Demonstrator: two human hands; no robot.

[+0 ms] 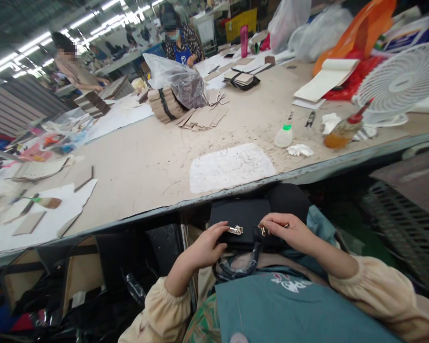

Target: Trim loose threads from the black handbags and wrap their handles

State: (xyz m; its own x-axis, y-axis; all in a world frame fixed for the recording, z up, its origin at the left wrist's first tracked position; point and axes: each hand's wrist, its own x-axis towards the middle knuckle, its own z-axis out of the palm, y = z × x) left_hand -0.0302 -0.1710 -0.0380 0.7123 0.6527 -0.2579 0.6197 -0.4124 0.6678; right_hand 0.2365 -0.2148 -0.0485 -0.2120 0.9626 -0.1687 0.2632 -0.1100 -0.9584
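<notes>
A black bag (241,213) lies on my lap, below the table edge. A shiny metal clasp (236,230) sits on its face. My left hand (209,244) is curled at the bag's left side, fingertips touching the clasp's left end and thumb lower down. On the other side, my right hand (288,232) is closed in a pinch by a small gold-coloured metal fitting (262,231) on a black strap; its fingers partly hide what they grip. The bag's handle (252,262), wrapped in clear plastic, curves towards me.
Ahead stretches the worktable (143,166), bearing a white sheet (232,166), a green-capped bottle (284,136), an amber-filled bottle (343,133), a fan (400,83) and stacked board pieces (166,105). Black bags (93,267) stand at lower left, a crate (403,228) at right. Co-workers are beyond.
</notes>
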